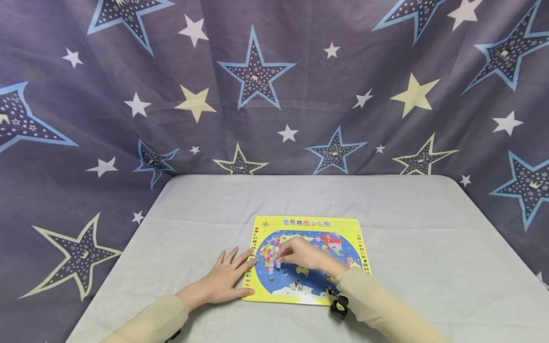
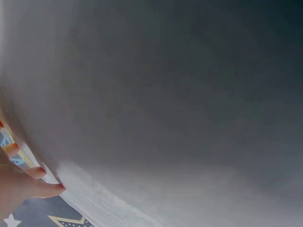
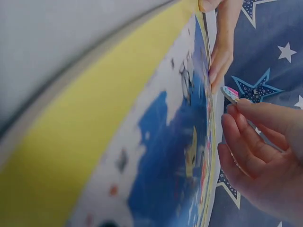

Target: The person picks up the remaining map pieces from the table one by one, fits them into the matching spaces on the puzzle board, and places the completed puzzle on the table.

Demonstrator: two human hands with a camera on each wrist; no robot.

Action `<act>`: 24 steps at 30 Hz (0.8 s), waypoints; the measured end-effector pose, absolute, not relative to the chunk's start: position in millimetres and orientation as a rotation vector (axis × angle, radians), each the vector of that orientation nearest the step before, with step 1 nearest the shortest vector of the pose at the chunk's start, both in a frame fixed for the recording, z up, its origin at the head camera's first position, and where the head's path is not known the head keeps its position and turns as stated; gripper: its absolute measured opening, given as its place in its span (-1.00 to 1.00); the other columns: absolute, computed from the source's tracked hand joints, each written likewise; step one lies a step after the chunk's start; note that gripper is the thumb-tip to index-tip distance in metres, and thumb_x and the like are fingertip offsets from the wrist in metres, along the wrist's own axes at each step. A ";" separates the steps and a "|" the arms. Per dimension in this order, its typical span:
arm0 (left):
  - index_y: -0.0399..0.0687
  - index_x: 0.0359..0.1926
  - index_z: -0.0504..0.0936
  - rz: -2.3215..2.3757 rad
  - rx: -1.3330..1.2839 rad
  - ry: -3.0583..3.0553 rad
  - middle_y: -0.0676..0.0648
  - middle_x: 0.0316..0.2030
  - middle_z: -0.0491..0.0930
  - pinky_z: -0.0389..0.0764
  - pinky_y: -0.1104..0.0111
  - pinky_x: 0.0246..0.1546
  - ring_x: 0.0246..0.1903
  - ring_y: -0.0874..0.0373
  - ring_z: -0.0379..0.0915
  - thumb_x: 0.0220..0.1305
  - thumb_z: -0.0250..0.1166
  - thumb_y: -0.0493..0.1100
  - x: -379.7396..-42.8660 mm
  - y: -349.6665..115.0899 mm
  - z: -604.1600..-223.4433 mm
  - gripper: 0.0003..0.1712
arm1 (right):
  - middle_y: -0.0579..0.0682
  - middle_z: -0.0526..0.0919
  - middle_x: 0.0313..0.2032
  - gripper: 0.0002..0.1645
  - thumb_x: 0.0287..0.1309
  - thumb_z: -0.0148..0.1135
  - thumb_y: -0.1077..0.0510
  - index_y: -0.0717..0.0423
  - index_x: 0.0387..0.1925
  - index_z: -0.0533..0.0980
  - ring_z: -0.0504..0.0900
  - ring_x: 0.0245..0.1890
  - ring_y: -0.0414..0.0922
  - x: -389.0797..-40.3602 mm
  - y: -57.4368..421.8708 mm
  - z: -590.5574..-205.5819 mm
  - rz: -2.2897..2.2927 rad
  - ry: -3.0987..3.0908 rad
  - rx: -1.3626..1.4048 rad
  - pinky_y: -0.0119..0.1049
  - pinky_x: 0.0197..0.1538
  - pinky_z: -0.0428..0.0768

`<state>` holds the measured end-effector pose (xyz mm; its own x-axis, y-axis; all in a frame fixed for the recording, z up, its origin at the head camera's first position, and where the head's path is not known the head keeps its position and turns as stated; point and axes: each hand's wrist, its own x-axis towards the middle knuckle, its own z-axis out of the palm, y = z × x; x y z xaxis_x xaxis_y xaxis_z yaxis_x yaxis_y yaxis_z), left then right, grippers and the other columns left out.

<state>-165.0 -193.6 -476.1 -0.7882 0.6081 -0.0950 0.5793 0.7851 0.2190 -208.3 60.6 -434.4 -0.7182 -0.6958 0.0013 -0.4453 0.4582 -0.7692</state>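
A world map puzzle board (image 1: 296, 299) with a yellow border and a blue oval map lies flat on the table. My left hand (image 1: 223, 280) rests at its left edge, fingers spread, with fingertips and thumb on the border. Over the left part of the map is my right hand (image 1: 301, 252). In the right wrist view, that hand pinches a small flat puzzle piece (image 3: 230, 93), pink and multicoloured on one face, between thumb and fingers. The piece is held above the board, and its exact shape cannot be told. The left wrist view shows only part of the left hand (image 2: 26, 187).
Light grey cloth covers the table (image 1: 206, 205). Behind it hangs a dark curtain (image 1: 300, 105) patterned with stars. A small black device (image 1: 339, 307) sits at the right wrist, near the board's lower right corner.
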 end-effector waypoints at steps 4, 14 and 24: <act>0.19 0.34 0.04 0.261 0.948 2.815 0.01 0.36 -0.11 -0.16 -0.23 0.12 0.28 -0.25 -0.26 0.09 -0.18 0.47 -165.6 -193.9 -476.4 -0.13 | -0.02 0.64 -0.45 -0.90 0.04 0.17 0.33 0.21 -0.42 0.61 0.57 -0.46 -0.23 -207.8 54.2 -436.5 -1.112 2.411 -0.999 -0.48 -0.36 0.50; 0.19 0.34 0.04 0.264 0.956 2.814 0.01 0.36 -0.11 -0.17 -0.23 0.12 0.28 -0.25 -0.26 0.09 -0.17 0.47 -165.6 -194.3 -475.9 -0.14 | -0.07 0.63 -0.47 -0.90 0.03 0.19 0.31 0.18 -0.44 0.62 0.53 -0.48 -0.32 -206.9 43.5 -444.1 -1.115 2.438 -0.987 -0.50 -0.36 0.48; 0.17 0.34 0.06 0.273 0.944 2.810 0.00 0.35 -0.10 -0.17 -0.23 0.12 0.28 -0.26 -0.26 0.09 -0.16 0.46 -165.0 -193.0 -473.8 -0.14 | -0.06 0.63 -0.50 -0.92 0.02 0.20 0.31 0.19 -0.47 0.62 0.48 -0.56 -0.37 -203.7 37.6 -445.3 -1.092 2.472 -0.988 -0.53 -0.44 0.46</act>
<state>-165.0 -193.0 -473.8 -0.7867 0.6097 -0.0968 0.5796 0.7835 0.2241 -203.7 37.6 -445.3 -0.7335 -0.6790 0.0314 -0.4804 0.4853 -0.7305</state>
